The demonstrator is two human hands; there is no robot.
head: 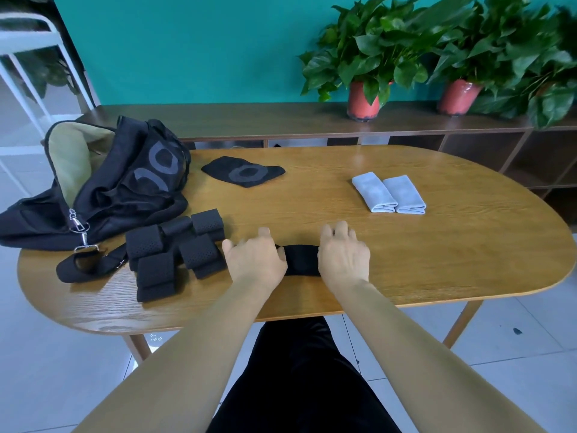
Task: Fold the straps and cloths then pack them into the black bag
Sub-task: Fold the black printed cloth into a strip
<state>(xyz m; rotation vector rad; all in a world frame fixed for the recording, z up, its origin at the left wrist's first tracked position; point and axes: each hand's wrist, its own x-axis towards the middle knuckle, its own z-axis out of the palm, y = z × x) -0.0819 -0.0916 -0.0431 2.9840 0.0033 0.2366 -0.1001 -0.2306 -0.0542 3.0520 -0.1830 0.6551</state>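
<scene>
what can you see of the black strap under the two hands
The black strap is a short dark band of soft-looking fabric, lying flat and crosswise near the front edge of the wooden table. Only its middle shows: the left hand covers one end and the right hand the other. Whether the fingers pinch it or only press it is hidden. It lies apart from the folded straps to its left.
</scene>
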